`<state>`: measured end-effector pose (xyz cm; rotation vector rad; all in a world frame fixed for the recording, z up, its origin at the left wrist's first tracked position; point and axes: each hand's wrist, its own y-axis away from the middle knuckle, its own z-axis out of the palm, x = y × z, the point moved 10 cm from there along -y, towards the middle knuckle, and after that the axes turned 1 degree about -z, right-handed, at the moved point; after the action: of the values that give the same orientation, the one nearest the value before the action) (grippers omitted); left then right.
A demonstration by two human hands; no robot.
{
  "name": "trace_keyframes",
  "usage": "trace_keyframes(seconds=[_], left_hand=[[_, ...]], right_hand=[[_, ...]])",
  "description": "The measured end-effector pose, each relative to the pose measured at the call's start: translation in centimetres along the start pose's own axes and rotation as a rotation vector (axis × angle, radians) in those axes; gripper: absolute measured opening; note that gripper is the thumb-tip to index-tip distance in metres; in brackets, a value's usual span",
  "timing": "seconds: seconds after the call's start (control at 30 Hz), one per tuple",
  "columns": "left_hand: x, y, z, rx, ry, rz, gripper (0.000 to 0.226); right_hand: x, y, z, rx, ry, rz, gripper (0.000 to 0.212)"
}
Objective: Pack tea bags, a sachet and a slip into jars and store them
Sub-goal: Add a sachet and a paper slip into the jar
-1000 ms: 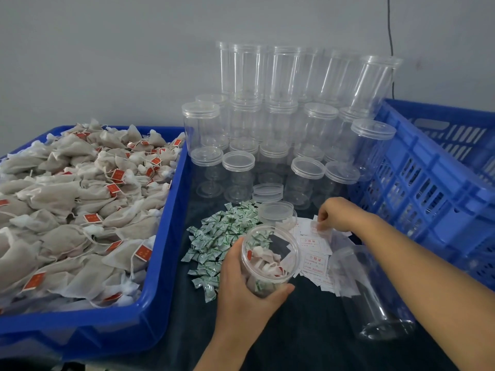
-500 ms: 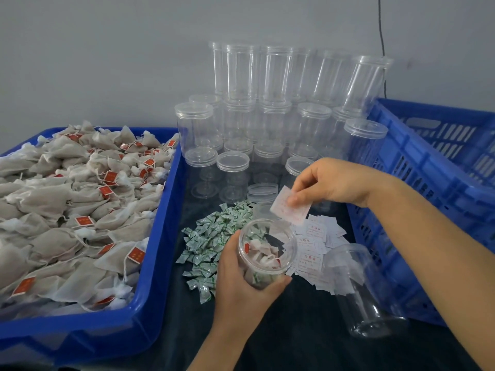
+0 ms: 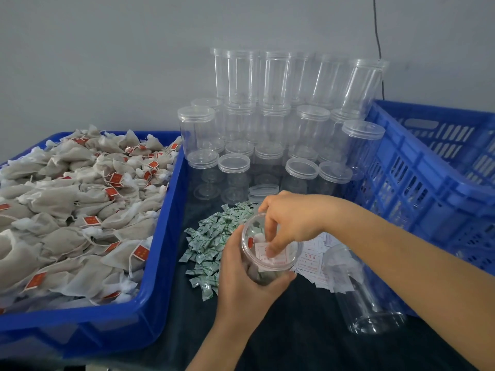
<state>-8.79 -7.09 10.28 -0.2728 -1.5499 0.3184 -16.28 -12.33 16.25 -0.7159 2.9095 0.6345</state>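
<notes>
- Left hand [image 3: 241,274]: wrapped round the body of an open clear jar [image 3: 269,274], held tilted above the dark table surface [image 3: 294,330], mouth facing up toward the camera
- Right hand [image 3: 292,220]: over the jar mouth, fingers [image 3: 276,245] reaching down inside and pressing a white slip [image 3: 270,257] with red print against the contents; the exact grip on the slip cannot be determined
- Jar contents: pale tea bags visible through the wall, one red tag showing near the rim; whether a sachet is inside cannot be confirmed
- Loose green-and-white sachets [image 3: 211,242]: heaped on the table just left of the held jar
- Pile of further slips [image 3: 313,263]: on the table just right of the jar, partly under the right forearm
- Second jar [image 3: 369,298]: lying on its side near the slips, uncapped
- Blue tray [image 3: 160,263]: at left, filled with tea bags [image 3: 67,210] bearing red tags
- Stacked lidded jars [image 3: 281,124]: against the wall at the rear
- Blue slotted crate [image 3: 428,183]: at right, beside the stack
</notes>
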Motion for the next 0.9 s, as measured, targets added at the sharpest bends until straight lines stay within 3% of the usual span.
trace_keyframes(seconds=[0.23,0.43,0.53,0.63,0.7,0.8,0.9], left_hand=[[0.4,0.0,-0.1,0.008,0.017,0.009,0.093],[0.5,0.2,0.1,0.012,-0.015,0.025,0.093],[0.3,0.2,0.2,0.013,-0.031,0.018,0.094],[-0.1,0.2,0.1,0.011,-0.047,0.0,0.096],[-0.2,0.3,0.2,0.006,-0.057,-0.016,0.098],[-0.2,0.3,0.1,0.006,-0.027,-0.014,0.099],[-0.2,0.4,0.1,0.001,0.0,-0.008,0.097]], right_hand=[[-0.5,1.1,-1.1,0.137,0.083,0.008,0.032],[-0.5,3.8,-5.2,0.32,-0.058,-0.023,0.01],[-0.8,4.5,-5.4,0.324,-0.121,0.0,0.04],[-1.9,4.6,-3.8,0.241,0.067,0.022,0.092],[-2.9,4.4,-2.8,0.196,0.195,0.008,0.109],[-3.6,4.2,-1.9,0.171,0.307,-0.009,0.11],[-3.8,4.1,-1.4,0.158,0.33,-0.02,0.097]])
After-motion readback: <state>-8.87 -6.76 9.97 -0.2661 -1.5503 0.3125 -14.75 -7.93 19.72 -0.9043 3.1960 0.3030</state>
